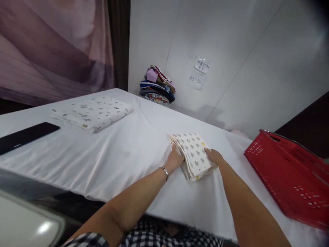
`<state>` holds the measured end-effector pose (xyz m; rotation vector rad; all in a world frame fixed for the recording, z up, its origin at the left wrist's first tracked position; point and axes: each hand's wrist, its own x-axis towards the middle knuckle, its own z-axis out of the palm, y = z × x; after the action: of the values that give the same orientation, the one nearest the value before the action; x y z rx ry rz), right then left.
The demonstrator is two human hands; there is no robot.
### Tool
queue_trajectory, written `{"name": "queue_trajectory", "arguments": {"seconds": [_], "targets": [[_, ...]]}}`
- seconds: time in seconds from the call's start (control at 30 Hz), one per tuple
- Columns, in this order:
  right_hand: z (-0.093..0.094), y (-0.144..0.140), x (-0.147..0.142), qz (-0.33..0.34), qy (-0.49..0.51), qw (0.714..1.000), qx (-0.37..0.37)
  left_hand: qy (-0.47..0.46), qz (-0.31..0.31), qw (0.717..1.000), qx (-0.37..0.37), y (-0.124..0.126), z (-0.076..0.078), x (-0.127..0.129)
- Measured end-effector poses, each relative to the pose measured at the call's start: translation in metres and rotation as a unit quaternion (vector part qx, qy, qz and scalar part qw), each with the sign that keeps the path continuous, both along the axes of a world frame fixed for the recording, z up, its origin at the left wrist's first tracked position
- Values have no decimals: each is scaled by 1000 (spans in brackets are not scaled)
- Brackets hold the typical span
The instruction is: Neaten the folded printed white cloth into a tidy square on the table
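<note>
Neatly folded, the cream cloth point(195, 152) bears grey mushroom-like motifs.

Worn on the head, close behind the near edge of the desk point(133, 151) and above its top. Faces forward and down, across the desk toward the wall point(236, 37). Leans askew, with the far edge of the desk slanting down to the right. Looks along both forearms point(144, 195) from behind, with the shirt point(156, 238) at the bottom border. Shows the left hand point(176, 158) and the right hand point(215, 157) at near range, right of centre. Reaches wide, from the curtain point(59, 44) at upper left to the basket point(288, 178), cut by the right border. Puts the pile point(157, 85) by the wall farther off, in the upper middle. Darkens toward the upper right corner.
</note>
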<state>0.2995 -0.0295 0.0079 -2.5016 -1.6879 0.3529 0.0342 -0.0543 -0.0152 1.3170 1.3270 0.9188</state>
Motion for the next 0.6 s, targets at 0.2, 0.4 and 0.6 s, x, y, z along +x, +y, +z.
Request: {"name": "queue_trajectory", "arguments": {"seconds": [0.2,0.4,0.6], "targets": [[-1,-2,-2,-22,3,1000,-15,-14,-16,999,30,-4,-1,-11],[0,0,-5,-31,8,999,-33,-15,-23,1000,9,-10,2,-9],[3,0,-9,-36,1,998,-51,-23,-42,998,-30,-22,4,0]]}}
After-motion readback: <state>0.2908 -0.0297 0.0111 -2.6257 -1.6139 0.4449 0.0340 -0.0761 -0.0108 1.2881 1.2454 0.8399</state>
